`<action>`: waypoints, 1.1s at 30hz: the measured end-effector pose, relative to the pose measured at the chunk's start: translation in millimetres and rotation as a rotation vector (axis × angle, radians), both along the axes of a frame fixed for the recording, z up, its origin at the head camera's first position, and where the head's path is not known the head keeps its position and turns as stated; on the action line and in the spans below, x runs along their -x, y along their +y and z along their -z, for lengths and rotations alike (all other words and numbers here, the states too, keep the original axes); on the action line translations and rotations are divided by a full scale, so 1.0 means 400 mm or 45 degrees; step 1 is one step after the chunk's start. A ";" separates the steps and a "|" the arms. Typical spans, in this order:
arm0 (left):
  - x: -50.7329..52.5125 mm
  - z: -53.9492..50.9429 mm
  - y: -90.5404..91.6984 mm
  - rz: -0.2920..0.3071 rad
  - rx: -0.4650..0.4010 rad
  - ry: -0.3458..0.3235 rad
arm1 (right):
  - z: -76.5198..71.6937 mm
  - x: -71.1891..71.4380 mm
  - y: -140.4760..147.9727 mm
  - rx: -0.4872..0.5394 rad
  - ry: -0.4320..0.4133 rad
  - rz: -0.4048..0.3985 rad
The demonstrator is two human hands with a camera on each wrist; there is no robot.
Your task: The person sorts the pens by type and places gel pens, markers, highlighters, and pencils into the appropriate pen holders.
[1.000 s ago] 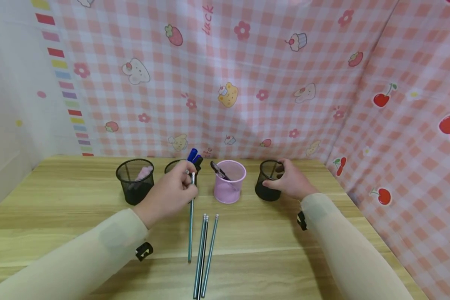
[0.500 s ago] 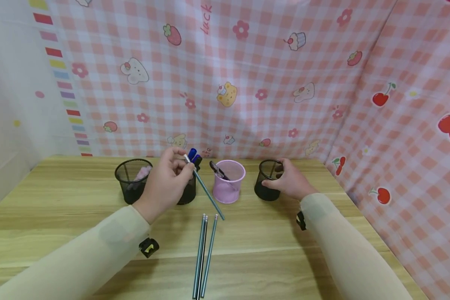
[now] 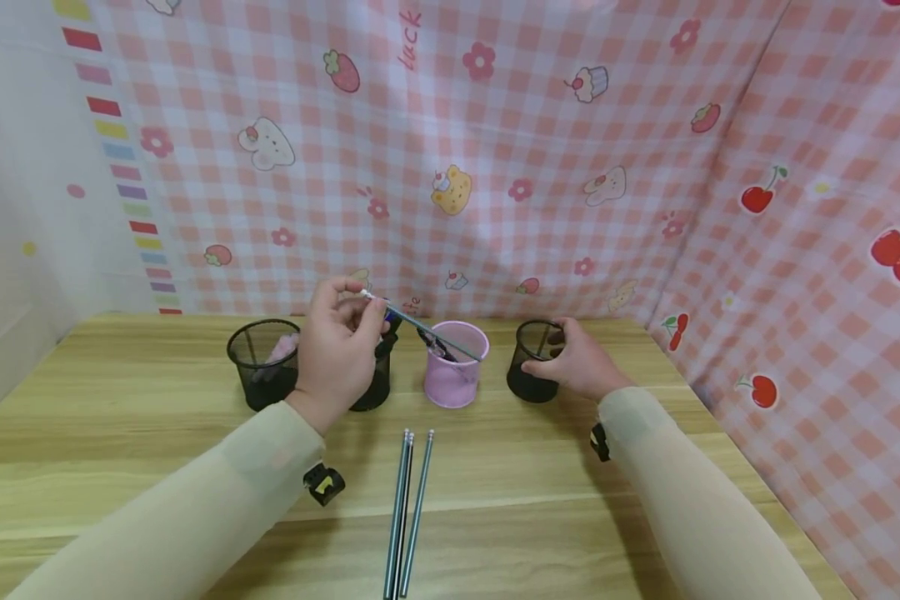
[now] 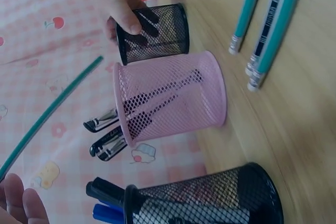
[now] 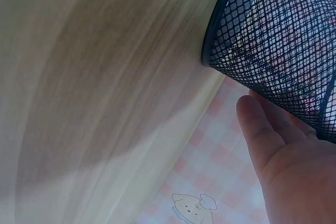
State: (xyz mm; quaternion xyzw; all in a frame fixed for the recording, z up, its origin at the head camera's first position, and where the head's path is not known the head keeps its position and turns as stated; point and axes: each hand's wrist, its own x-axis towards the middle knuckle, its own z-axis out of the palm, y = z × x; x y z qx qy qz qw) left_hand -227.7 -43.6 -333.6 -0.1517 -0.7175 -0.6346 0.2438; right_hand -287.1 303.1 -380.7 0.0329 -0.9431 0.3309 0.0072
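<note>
My left hand [image 3: 339, 354] pinches a green pencil [image 3: 438, 337] near its white eraser end, above the black mesh cup of markers. The pencil slants down to the right, its far end in front of the pink cup's rim in the head view. In the left wrist view the pencil [image 4: 50, 111] is in the air, apart from the pink cup [image 4: 170, 98]. My right hand [image 3: 587, 362] grips the rightmost black mesh cup [image 3: 532, 385], thumb at the front and fingers behind; this cup [image 5: 278, 45] looks empty and stands upright on the table.
Several pencils [image 3: 418, 517] lie on the wooden table [image 3: 532, 517] near the front. Pens [image 4: 107, 142] stand in the pink cup, and blue and black markers [image 4: 107, 211] in the cup left of it. The leftmost black cup [image 3: 262, 387] holds something pink. Checked cloth [image 3: 525, 242] hangs behind.
My left hand has risen with the pencil, whose lower end has swung up and to the right, from over the table to the pink cup's rim. The right hand has stayed on its cup.
</note>
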 end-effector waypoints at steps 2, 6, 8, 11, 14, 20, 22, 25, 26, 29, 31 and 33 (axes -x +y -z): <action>0.004 -0.001 0.011 -0.014 -0.033 0.023 | 0.001 0.000 0.000 0.005 -0.005 0.005; 0.010 0.001 0.034 -0.031 -0.048 0.040 | 0.003 -0.001 -0.001 0.017 -0.016 0.009; 0.014 0.004 0.047 -0.028 -0.056 0.039 | 0.004 0.000 -0.002 0.020 -0.018 0.009; 0.022 0.011 0.066 -0.003 -0.080 0.040 | 0.004 -0.001 -0.001 0.018 -0.016 0.007; 0.028 0.017 0.087 0.003 -0.077 0.033 | 0.003 -0.001 -0.001 0.012 -0.013 0.004; 0.034 0.021 0.131 -0.032 -0.004 0.047 | 0.000 -0.004 -0.006 0.013 -0.010 0.007; 0.033 0.020 0.144 -0.027 0.011 0.049 | 0.000 -0.005 -0.006 0.017 -0.010 0.005; 0.032 0.023 0.162 -0.013 0.025 0.033 | 0.001 -0.003 -0.004 0.019 -0.004 0.010; 0.031 0.024 0.168 -0.012 0.031 0.025 | 0.002 -0.002 -0.004 0.018 0.001 0.006; 0.031 0.029 0.182 -0.023 0.068 0.003 | 0.005 0.000 -0.003 0.024 0.008 0.006; 0.030 0.032 0.190 -0.033 0.095 -0.003 | 0.006 0.001 -0.003 0.032 0.009 0.010; 0.029 0.035 0.197 -0.044 0.118 0.000 | 0.006 0.001 -0.003 0.038 0.005 0.013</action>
